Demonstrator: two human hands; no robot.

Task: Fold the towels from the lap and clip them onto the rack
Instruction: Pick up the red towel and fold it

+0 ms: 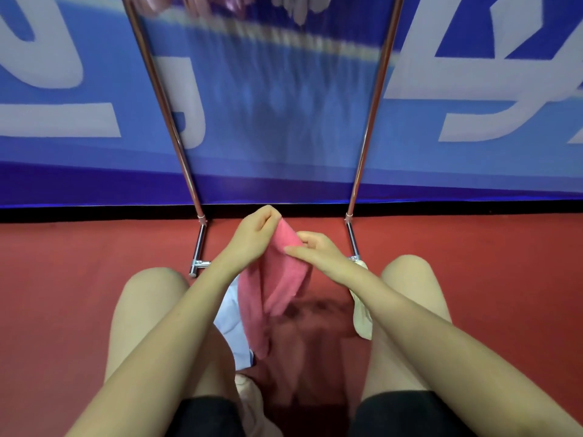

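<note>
Pink towel (277, 279) hangs lengthwise toward near; left hand (255, 231) pinches far top corner, right hand (315, 247) pinches adjacent edge just right.

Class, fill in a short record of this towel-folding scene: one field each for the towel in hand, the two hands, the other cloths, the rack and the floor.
towel in hand: pink towel, hanging between the knees
left hand: pinches its top edge
right hand: grips the same towel beside it
other cloths: light blue cloth by the left thigh; cream cloth by the right
rack: metal rack, two slanted poles ahead; items hung at top are blurred
floor: red floor
</note>
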